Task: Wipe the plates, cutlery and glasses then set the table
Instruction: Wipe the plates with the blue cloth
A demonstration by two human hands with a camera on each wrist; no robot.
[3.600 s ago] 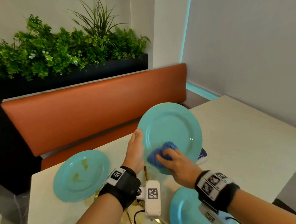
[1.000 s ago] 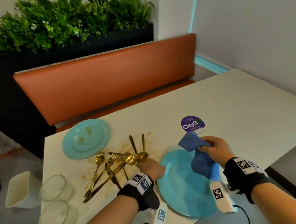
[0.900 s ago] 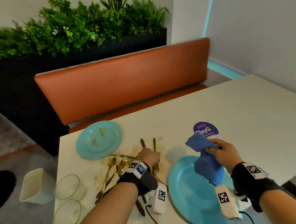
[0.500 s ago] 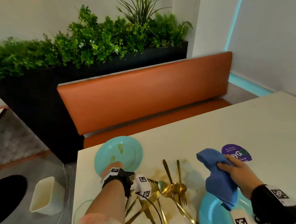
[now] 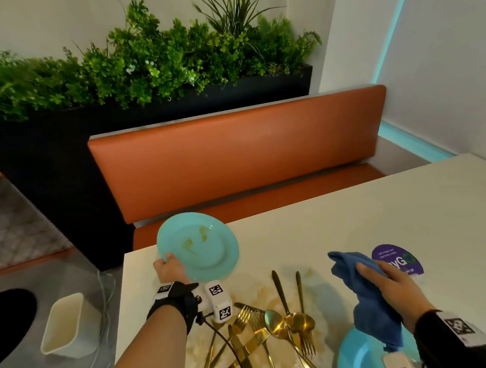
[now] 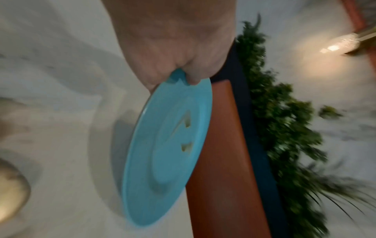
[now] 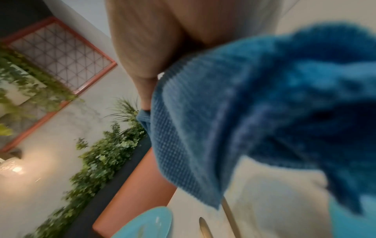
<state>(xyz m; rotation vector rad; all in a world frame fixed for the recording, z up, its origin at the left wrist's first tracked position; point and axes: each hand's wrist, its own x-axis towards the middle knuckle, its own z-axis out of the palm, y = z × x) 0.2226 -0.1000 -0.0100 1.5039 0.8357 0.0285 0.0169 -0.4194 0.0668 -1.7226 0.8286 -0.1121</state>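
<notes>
The left hand (image 5: 170,269) pinches the near rim of the dirty plate (image 5: 200,246), thumb on top and fingers under it, at about 10 o'clock from the cutlery pile (image 5: 272,328). The plate is tilted and seems lifted off the table (image 5: 350,212); yellow-brown smears show on its inner face. The right hand (image 5: 393,288) is closed around the blue cloth (image 5: 366,298), which hangs down over a second plate (image 5: 363,354) at 5 o'clock in the head view. A purple sticker (image 5: 400,260) lies on the table just behind this hand.

I judge that the next step is to bring plate and cloth together for wiping. The grip is only at one edge, so the plate can slip or swing when the cloth presses on it. The table under the cutlery is also stained, so a wiped plate put down there can become dirty again. The hanging cloth may drag over the forks.
</notes>
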